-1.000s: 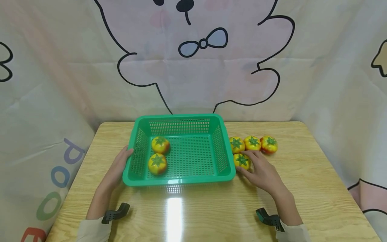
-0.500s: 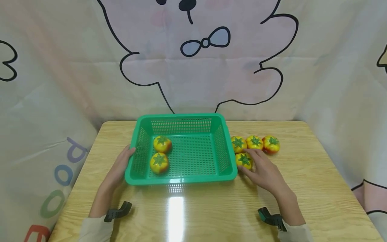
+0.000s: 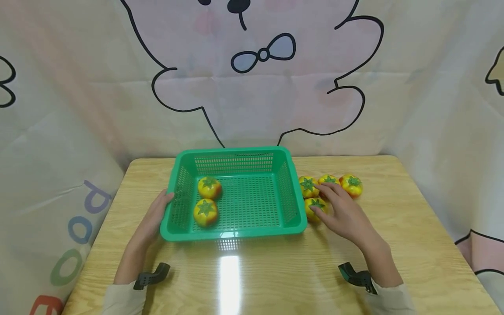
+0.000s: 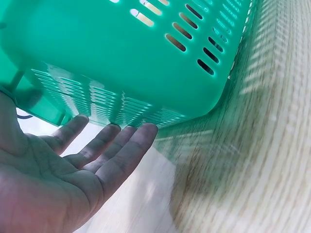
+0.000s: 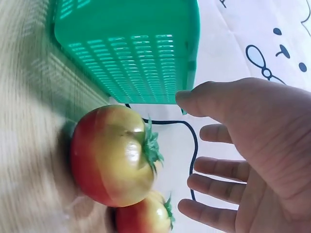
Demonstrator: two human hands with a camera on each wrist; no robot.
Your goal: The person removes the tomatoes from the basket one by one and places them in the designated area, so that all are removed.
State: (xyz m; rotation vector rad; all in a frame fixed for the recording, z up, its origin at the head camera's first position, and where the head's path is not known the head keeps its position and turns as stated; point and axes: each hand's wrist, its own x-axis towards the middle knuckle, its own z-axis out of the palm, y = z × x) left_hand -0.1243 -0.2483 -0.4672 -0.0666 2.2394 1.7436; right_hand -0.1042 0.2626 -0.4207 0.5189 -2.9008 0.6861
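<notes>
A green plastic basket (image 3: 232, 236) stands on the table, with two yellow-red tomato-like fruits (image 3: 205, 213) in its left part. My left hand (image 3: 155, 215) grips the basket's left side, thumb over the rim; in the left wrist view its fingers (image 4: 129, 155) lie along the outer wall. Just right of the basket are several more such fruits. My right hand (image 3: 344, 215) hovers over the front one (image 3: 313, 210), fingers spread. The right wrist view shows a gap between this hand (image 5: 252, 155) and the nearest fruit (image 5: 114, 155).
The wooden table (image 3: 397, 227) reaches out on both sides of the basket. A printed cloth (image 3: 260, 96) hangs behind the table's back edge. The rightmost fruit (image 3: 351, 185) sits beyond my right hand. A dark band with a camera mount (image 3: 151, 276) is on each wrist.
My right hand has come up off the front fruit, its thumb and fingers moving apart. That fruit stays beside the basket. The left hand and the basket hold their place.
</notes>
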